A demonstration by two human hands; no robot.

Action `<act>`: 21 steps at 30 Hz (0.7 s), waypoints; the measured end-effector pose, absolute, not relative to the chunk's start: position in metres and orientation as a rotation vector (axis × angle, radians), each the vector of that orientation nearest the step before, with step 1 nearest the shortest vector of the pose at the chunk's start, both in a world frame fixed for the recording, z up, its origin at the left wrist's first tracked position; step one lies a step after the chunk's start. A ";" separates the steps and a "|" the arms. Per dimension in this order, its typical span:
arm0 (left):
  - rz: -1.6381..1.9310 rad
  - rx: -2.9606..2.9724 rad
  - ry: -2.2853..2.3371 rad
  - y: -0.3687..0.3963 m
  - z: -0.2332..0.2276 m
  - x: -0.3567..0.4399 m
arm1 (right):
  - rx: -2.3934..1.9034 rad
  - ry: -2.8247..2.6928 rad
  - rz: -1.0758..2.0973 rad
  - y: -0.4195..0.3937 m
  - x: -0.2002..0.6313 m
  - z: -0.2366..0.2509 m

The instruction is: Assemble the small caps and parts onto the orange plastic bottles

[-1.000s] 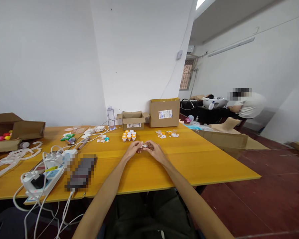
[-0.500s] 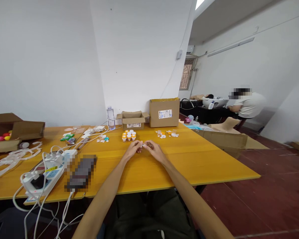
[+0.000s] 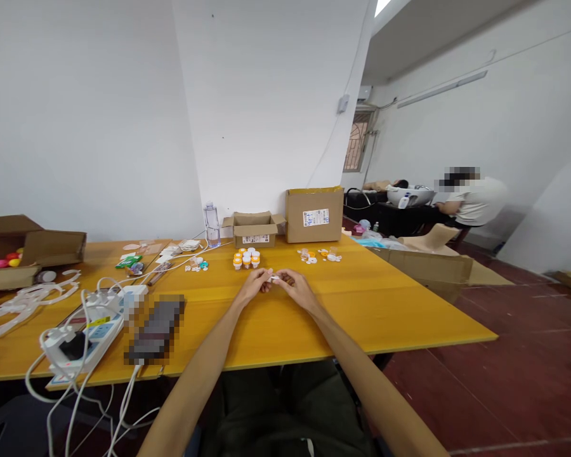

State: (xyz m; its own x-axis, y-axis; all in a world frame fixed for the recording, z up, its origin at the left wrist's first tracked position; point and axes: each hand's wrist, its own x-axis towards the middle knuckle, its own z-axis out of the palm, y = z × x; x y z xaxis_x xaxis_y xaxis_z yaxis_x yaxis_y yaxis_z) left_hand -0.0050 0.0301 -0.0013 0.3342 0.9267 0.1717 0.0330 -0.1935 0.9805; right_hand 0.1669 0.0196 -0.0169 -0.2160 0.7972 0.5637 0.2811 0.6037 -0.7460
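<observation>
Two hands [image 3: 297, 289] grip apparently one piece [image 3: 275, 278].

- A plain indoor room that looks like a makeshift workshop: white walls [image 3: 276, 95], a dark-red floor [image 3: 528, 355], a barred window [image 3: 356, 146].
- A yellowish wooden table [image 3: 361, 304] carries clustered capped containers [image 3: 246, 259] and loose plastic parts [image 3: 332, 258], with a labelled cardboard box [image 3: 301, 230] behind.
- A power strip [image 3: 105, 331] crowded with plugs lies at the left.
- At far right, a person [image 3: 480, 200] sits near a white basin [image 3: 413, 195], perhaps salon-style, too distant to be sure.
</observation>
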 end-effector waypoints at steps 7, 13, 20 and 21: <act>1.059 1.529 0.920 0.028 0.001 -0.003 | -0.850 -1.765 0.534 0.022 0.168 -0.020; 1.070 1.538 0.934 0.026 0.002 -0.003 | -0.857 -1.780 0.508 0.022 0.168 -0.019; 1.065 1.541 0.921 0.025 0.003 -0.003 | -0.894 -1.772 0.553 0.019 0.167 -0.017; 1.066 1.543 0.916 0.025 0.003 -0.003 | -0.899 -1.767 0.575 0.018 0.166 -0.017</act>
